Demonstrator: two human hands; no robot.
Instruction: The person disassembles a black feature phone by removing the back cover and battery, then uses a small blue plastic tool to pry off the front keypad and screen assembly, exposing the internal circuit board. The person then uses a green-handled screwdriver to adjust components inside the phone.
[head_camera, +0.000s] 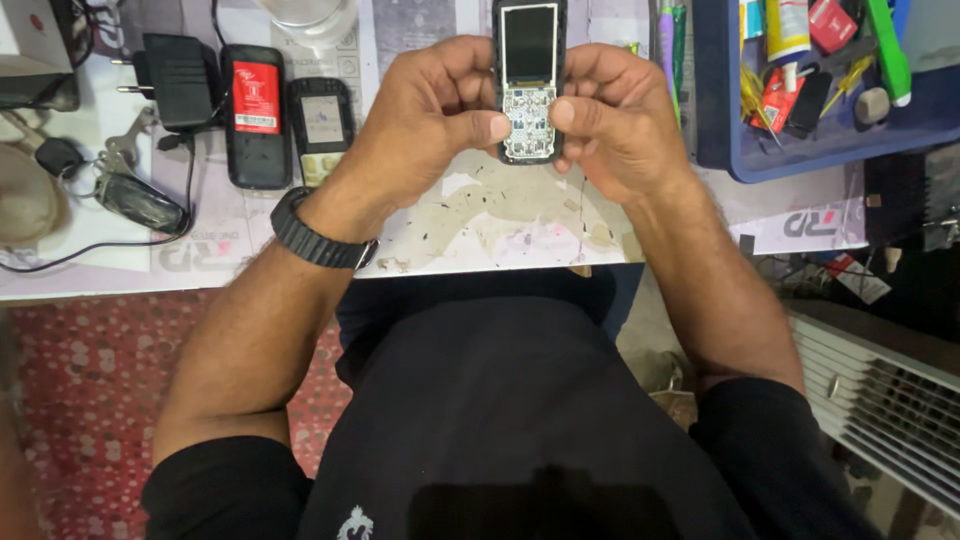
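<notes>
A small black keypad phone (529, 70) with its front cover and keys off is held upright above the white workbench (480, 225). Its dark screen sits above a bare circuit board. My left hand (430, 110), with a black watch on the wrist, grips the phone's left side with the thumb on the board. My right hand (615, 115) grips the right side, thumb also pressing the board's lower part.
On the left lie a black phone back with a red label (256, 115), a second keypad phone (322, 130), a black charger (180, 80) and keys (125, 185). A blue tray (720, 140) of tools stands at the right. A white slatted unit (880, 400) is at lower right.
</notes>
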